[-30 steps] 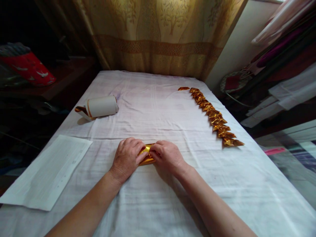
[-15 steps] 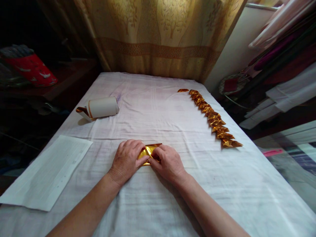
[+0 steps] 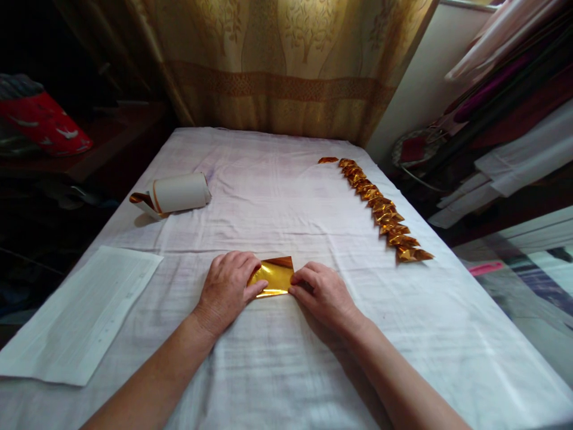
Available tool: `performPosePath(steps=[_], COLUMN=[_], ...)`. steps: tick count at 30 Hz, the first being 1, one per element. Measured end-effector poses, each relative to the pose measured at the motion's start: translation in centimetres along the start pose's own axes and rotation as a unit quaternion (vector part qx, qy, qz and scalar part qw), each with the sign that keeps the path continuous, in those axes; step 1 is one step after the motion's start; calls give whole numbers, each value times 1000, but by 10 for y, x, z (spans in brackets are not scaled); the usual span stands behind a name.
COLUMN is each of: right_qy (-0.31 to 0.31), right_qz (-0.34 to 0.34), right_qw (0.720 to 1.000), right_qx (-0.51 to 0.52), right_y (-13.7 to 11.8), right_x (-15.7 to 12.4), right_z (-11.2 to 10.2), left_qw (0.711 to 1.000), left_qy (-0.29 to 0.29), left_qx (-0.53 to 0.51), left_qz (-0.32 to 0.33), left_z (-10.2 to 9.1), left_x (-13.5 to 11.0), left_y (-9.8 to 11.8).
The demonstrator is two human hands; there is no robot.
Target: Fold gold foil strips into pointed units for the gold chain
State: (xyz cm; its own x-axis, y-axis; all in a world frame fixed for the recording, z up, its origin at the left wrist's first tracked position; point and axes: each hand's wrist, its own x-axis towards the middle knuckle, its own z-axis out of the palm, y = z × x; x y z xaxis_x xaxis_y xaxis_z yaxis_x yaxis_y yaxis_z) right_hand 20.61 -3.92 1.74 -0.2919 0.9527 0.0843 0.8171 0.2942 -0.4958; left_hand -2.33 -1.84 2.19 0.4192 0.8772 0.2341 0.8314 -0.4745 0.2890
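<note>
A sheet of shiny gold foil paper (image 3: pixel 276 277), folded into a small rectangle, lies on the white cloth in front of me. My left hand (image 3: pixel 230 280) covers its left end, thumb on top and fingers curled along the far side. At the right edge, my right hand (image 3: pixel 324 292) pinches the near corner between thumb and fingertips. A darker strip shows along the paper's far edge. Folded gold foil pieces (image 3: pixel 382 209) stand nested in a slanting row at the right, and one flat gold piece (image 3: pixel 328 160) lies beside the row's far end.
A white roll (image 3: pixel 179 192) with a gold-lined loose end rests at the far left of the cloth-covered table (image 3: pixel 268 197). A printed sheet (image 3: pixel 85 313) lies at the near left. Beyond the table are a red container (image 3: pixel 47 122), a curtain (image 3: pixel 277 77) and hanging clothes (image 3: pixel 528 143).
My right hand has moved from the middle of the foil paper to its right edge. The paper, creased and raised there before, now lies flatter. The view has shifted slightly.
</note>
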Motion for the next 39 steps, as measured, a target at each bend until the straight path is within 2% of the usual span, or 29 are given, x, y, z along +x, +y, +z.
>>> performPosePath(steps=[6, 9, 11, 14, 17, 22, 27, 29, 32, 36, 39], right_qy=[-18, 41, 78, -6, -90, -142, -154, -154, -147, -135, -132], right_qz=[-19, -12, -37, -88, -89, -107, -111, -109, -109, -113, -115], right_qw=[998, 998, 996, 994, 988, 979, 977, 977, 979, 980, 979], right_qx=[56, 45, 5, -57, -86, -98, -95, -94, -94, -97, -101], right_y=[6, -4, -14, -25, -23, -6, 2, 2, 1, 2, 3], right_x=[1, 3, 4, 3, -2, -15, -22, -22, -22, -22, -22], right_z=[-5, -1, 6, 16, 16, 3, -3, -2, 0, 1, 1], left_qw=[1000, 1000, 999, 999, 999, 999, 996, 991, 977, 976, 974], left_qy=[-3, -3, 2, 11, 9, 17, 55, 60, 24, -2, -5], left_qx=[17, 25, 32, 40, 41, 44, 24, -6, -43, -21, 3], left_qz=[6, 10, 13, 21, 22, 24, 62, 123, 209, 215, 227], left_z=[-1, -1, -1, 0, 0, 2, 3, 3, 2, 1, -1], left_x=[1, 1, 1, 0, 0, 0, -2, -4, -9, -16, -21], left_y=[2, 3, 3, 2, 2, 0, 0, 4, 13, 18, 11])
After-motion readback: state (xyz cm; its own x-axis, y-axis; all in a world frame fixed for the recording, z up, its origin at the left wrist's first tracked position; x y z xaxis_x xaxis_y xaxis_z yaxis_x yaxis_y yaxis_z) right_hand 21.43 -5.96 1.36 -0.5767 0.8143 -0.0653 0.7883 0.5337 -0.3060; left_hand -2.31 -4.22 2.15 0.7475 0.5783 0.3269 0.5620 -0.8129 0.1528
